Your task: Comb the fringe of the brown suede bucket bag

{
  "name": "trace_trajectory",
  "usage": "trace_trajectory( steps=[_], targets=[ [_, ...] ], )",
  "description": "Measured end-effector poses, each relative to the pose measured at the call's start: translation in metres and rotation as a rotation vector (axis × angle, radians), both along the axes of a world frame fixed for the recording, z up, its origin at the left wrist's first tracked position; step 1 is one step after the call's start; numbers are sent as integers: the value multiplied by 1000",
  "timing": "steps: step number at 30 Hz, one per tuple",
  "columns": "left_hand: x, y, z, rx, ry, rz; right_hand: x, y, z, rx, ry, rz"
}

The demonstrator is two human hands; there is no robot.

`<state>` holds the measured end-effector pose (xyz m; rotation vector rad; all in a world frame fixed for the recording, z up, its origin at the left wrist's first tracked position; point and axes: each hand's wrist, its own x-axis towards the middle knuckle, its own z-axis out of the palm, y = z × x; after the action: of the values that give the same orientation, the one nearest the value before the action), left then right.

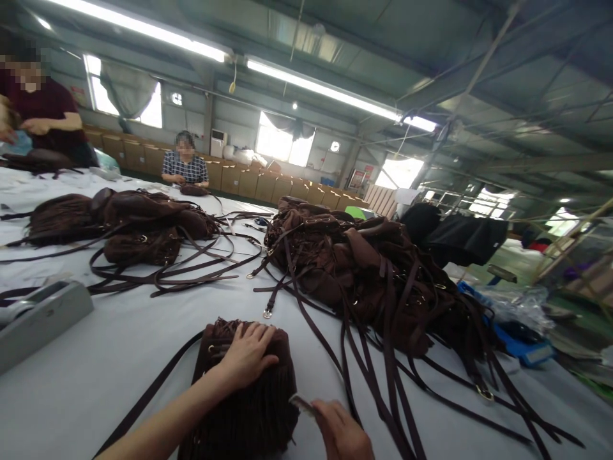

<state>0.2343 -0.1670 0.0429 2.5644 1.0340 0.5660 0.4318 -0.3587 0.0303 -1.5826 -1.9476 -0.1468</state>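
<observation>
A dark brown fringed bag (249, 409) lies on the table directly in front of me, its strap trailing off to the lower left. My left hand (251, 358) rests flat on the upper part of the bag, fingers stretched out and thumb apart. Just right of the bag's lower edge, my right hand (342, 431) is closed around a small, pale, flat tool (301, 404). The tool's tip points at the fringe; its exact kind is too blurred to make out.
A large heap of brown bags (335, 268) with long straps spreads to the right. More bags (143, 220) lie at the back left, near a grey tape dispenser (52, 319). A blue tray (522, 345) stands at the right edge. Two people work across the white table (129, 338).
</observation>
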Motion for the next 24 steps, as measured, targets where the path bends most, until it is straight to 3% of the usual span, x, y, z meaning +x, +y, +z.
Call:
trace_trajectory(
  steps=[4, 10, 16, 19, 24],
  targets=[
    [20, 7, -33, 42, 63, -57, -10, 46, 6, 31, -240, 44],
    [16, 19, -46, 60, -9, -65, -17, 82, -18, 9, -390, 74],
    [17, 25, -61, 66, -58, -92, -13, 54, -33, -92, -409, 51],
    [18, 27, -65, 68, -72, -109, -7, 36, -41, -218, -362, 23],
    [16, 29, -65, 73, -99, -93, -4, 11, -72, -431, -243, 24]
  ],
)
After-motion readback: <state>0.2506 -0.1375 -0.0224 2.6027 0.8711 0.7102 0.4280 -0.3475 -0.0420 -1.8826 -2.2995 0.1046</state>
